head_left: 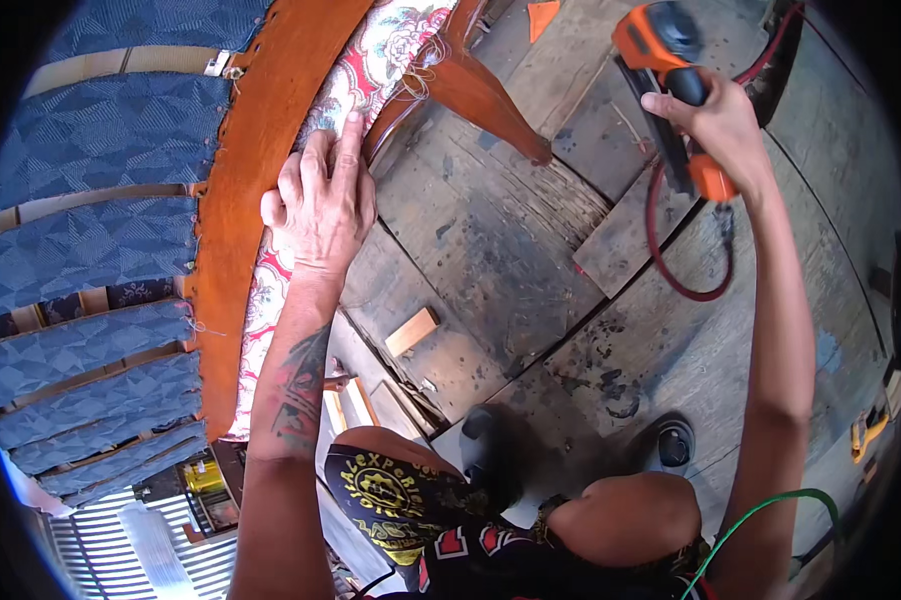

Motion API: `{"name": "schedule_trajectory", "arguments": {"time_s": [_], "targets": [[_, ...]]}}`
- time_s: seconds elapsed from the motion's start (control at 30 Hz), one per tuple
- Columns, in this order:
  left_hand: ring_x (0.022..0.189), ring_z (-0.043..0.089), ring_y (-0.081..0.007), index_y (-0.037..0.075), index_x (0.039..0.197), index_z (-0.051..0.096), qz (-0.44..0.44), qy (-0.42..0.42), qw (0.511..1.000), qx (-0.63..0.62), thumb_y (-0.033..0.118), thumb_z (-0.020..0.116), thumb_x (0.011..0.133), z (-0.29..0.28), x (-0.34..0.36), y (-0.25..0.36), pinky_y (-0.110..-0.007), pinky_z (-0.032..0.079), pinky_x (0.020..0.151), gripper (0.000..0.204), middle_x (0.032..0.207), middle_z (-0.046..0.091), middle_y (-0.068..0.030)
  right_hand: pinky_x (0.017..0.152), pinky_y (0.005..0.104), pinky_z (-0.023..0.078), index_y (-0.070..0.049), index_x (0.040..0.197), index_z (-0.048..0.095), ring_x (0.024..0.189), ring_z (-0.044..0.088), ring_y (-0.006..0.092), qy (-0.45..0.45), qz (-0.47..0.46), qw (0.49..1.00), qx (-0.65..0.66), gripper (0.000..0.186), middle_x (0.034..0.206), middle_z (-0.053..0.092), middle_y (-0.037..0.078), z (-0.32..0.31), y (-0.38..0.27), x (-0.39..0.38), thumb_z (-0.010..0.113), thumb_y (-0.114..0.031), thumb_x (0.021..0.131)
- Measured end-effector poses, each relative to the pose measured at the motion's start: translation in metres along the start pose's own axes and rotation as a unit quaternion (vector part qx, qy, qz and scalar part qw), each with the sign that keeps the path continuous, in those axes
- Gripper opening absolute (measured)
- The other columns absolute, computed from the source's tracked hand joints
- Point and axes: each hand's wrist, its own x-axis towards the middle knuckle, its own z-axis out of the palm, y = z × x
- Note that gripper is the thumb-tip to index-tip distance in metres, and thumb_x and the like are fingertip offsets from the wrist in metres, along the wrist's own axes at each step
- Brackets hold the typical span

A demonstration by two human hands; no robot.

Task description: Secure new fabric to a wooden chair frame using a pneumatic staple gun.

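Note:
My left hand presses on a red and white floral fabric strip, index finger stretched out and the other fingers partly bent. The strip runs along the edge of a curved, varnished wooden furniture frame. At the upper right my right hand grips an orange and black staple gun by its handle, held away from the frame. A red air hose loops from the gun's lower end. Loose threads hang at the fabric's edge near a wooden leg.
Blue patterned bands cross the frame on the left. Worn, stained boards make up the floor, with a small wood block on it. A yellow tool lies at the far right. A green cord curves by my right arm.

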Motion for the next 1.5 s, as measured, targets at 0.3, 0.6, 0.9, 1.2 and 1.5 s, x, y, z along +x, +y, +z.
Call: {"name": "schedule_trajectory", "arguments": {"time_s": [0.3,0.6,0.9,1.2,1.5], "targets": [[0.108,0.049,-0.0148,0.027,0.143,0.056,0.048,0.019,0.998,0.019,0.018,0.065,0.083,0.006,-0.001,0.002,-0.037,0.027,0.088,0.061,0.119,0.056,0.0073,0.052,0.0271,0.047,0.000,0.098,0.065,0.054,0.057,0.0113,-0.069,0.085,0.895,0.433,0.022,0.073,0.063,0.003,0.044,-0.076,-0.110,0.077,-0.010,0.082],[0.107,0.050,-0.0139,0.025,0.141,0.059,0.067,0.017,0.998,0.003,0.007,0.063,0.082,0.007,-0.005,-0.001,-0.034,0.027,0.091,0.062,0.118,0.056,0.0066,0.058,0.0272,0.047,-0.002,0.096,0.065,0.062,0.059,0.0095,-0.059,0.020,0.884,0.463,0.019,0.076,0.062,0.001,0.122,-0.082,-0.117,0.077,-0.014,0.088],[0.111,0.047,-0.0148,0.020,0.148,0.050,0.084,-0.019,0.996,0.012,0.012,0.061,0.082,0.007,-0.006,-0.001,-0.035,0.029,0.091,0.067,0.127,0.052,0.0065,0.075,0.0318,0.054,0.000,0.103,0.068,0.083,0.067,0.0155,0.010,-0.265,0.925,0.274,0.020,0.094,0.071,0.005,0.169,-0.084,-0.085,0.076,-0.012,0.088],[0.112,0.045,-0.0149,0.017,0.143,0.055,0.092,-0.021,0.996,-0.003,0.017,0.059,0.084,0.007,-0.005,-0.003,-0.036,0.027,0.093,0.060,0.128,0.051,0.0060,0.079,0.0367,0.053,-0.008,0.090,0.067,0.083,0.069,0.0272,0.009,-0.241,0.934,0.264,0.024,0.083,0.070,0.008,0.210,-0.073,-0.070,0.077,-0.007,0.069],[0.115,0.045,-0.0160,0.016,0.143,0.056,0.088,-0.024,0.995,-0.037,0.012,0.064,0.078,0.009,-0.008,-0.004,-0.037,0.027,0.095,0.065,0.129,0.049,0.0047,0.076,0.0371,0.053,-0.005,0.088,0.066,0.081,0.068,0.0287,-0.028,-0.220,0.936,0.273,0.022,0.085,0.069,0.009,0.208,-0.074,-0.068,0.078,-0.008,0.070]]}}
